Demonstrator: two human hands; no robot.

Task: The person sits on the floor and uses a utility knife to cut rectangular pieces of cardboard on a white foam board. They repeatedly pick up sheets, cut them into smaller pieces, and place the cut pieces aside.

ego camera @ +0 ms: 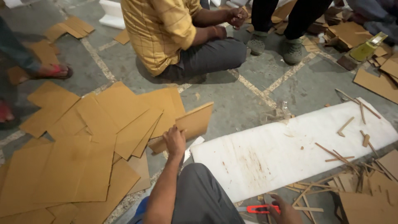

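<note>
I look down at a stone floor (257,89). My left hand (174,141) reaches forward, its fingers pinching the near edge of a brown cardboard piece (188,124) lifted at a tilt above a heap of cardboard sheets (83,153). My right hand (284,211) sits low at the frame's bottom, touching a red utility knife (259,209); whether its fingers close on it I cannot tell. A white foam board (290,145) lies just beside, strewn with thin cardboard strips (336,157). A person in a yellow shirt (159,29) sits opposite.
</note>
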